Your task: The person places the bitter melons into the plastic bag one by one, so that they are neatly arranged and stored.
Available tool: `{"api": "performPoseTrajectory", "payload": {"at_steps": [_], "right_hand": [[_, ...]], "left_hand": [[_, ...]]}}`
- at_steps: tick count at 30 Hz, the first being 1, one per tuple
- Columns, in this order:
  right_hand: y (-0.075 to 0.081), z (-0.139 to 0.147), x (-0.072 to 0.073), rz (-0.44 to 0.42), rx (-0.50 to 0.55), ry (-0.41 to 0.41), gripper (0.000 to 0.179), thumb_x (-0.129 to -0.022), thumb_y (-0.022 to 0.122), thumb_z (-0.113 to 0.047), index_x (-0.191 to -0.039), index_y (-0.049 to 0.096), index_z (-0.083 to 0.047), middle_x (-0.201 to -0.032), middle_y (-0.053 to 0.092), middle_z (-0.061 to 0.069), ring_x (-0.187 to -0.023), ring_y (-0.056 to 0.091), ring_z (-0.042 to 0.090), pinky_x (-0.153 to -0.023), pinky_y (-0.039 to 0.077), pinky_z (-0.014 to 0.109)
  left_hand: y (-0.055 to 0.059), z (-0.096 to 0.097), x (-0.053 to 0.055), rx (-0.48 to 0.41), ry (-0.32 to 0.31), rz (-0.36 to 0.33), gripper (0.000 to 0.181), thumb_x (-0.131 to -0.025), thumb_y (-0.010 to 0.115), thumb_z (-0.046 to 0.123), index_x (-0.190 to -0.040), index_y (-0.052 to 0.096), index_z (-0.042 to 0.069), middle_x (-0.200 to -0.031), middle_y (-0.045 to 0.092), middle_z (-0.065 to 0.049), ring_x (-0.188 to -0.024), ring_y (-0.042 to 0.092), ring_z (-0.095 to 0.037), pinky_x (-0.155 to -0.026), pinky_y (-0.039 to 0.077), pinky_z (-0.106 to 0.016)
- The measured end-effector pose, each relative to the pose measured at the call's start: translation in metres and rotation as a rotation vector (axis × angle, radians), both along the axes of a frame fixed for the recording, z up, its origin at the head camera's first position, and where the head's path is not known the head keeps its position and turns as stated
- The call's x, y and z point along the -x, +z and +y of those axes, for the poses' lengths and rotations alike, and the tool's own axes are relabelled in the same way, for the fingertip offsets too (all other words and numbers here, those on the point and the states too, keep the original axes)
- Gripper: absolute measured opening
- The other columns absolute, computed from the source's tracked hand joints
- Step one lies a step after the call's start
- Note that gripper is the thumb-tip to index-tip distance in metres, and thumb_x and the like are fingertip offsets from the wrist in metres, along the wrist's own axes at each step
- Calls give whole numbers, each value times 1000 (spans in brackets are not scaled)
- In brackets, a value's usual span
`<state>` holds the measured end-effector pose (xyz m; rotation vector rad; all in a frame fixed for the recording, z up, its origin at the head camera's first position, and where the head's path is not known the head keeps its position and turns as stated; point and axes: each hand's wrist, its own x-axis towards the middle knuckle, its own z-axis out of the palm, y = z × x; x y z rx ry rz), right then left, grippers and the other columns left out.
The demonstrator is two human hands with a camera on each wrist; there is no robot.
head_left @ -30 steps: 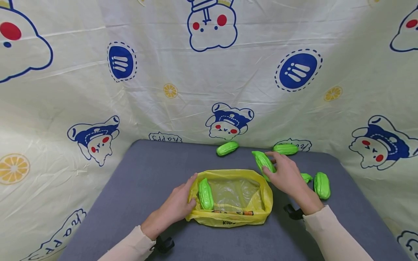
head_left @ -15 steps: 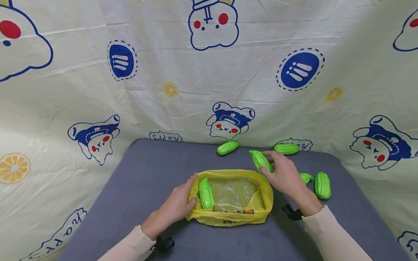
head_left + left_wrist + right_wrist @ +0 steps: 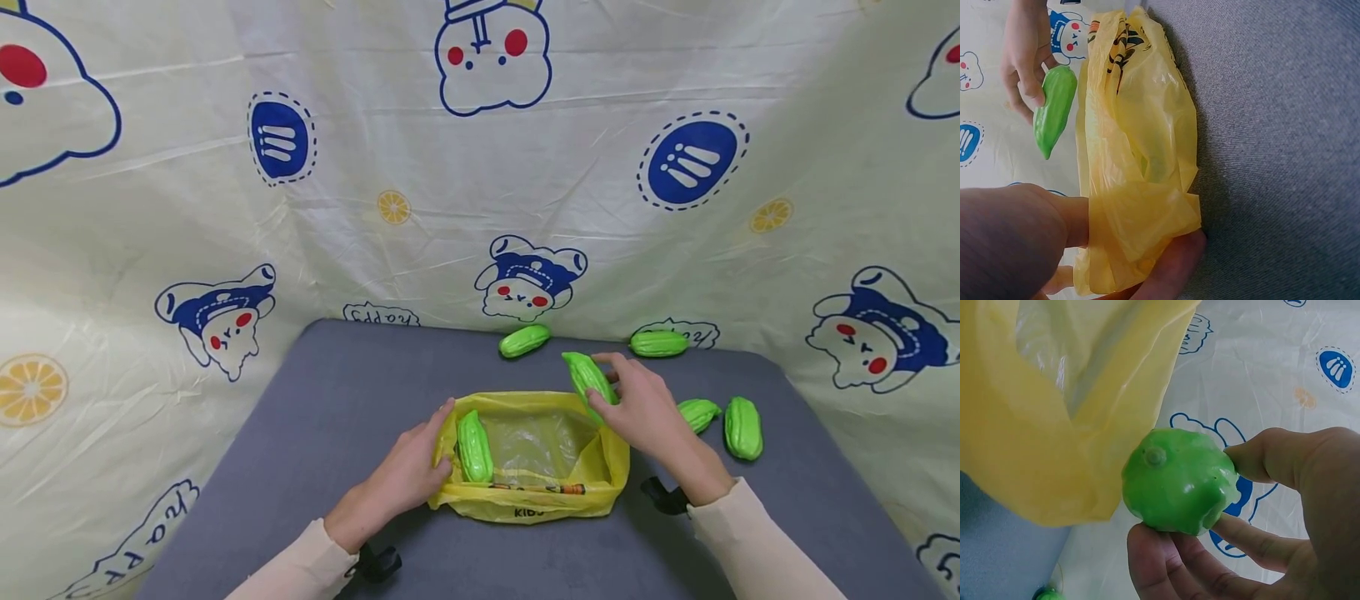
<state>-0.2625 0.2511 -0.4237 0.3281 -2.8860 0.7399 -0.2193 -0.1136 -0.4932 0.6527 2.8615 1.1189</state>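
Note:
My right hand pinches a ridged green bitter melon between thumb and fingers, above the right back corner of a yellow plastic bag. In the right wrist view, the stem end of that bitter melon faces the camera, close beside the bag wall. My left hand grips the left side of the bag, whose mouth gapes upward. Within the bag, another bitter melon lies against the left wall. From the left wrist view, the held melon's pointed tip hangs outside the bag's far side.
Two bitter melons lie along the table's back edge, one bitter melon near the middle and one bitter melon farther right. Right of my right hand lie a bitter melon and another bitter melon on the grey table. A printed curtain hangs behind.
My right hand has moved left with the bitter melon, closer over the bag's right back corner. More of the melon behind that wrist now shows. The left hand stays at the bag.

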Motion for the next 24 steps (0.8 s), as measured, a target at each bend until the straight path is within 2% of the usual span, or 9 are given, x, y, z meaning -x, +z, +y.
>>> {"api": "performPoseTrajectory", "payload": {"at_steps": [5,18,24], "right_hand": [[0,-4,-3,-24,12,19,63,-111,78,-27,-165,59,-4,-134,77,28,-113,79,40,-86,67,55],[5,-19,-6,-77,30,67,63,-110,77,-27,-165,58,-4,-130,81,23,-107,79,33,-81,68,47],[5,-24,-9,-103,33,84,63,-111,77,-27,-166,58,-4,-128,81,22,-104,79,31,-76,66,43]], "left_hand": [[0,0,-1,14,4,-5,88,-102,72,-4,-181,35,-1,-110,72,-18,-63,49,-11,-56,46,-28],[2,2,-1,18,16,-34,89,-103,73,-2,-183,34,3,-119,73,-24,-65,51,-13,-57,46,-29],[1,1,-1,14,16,-35,89,-103,73,-3,-183,34,3,-115,72,-22,-63,50,-13,-57,45,-29]]}}
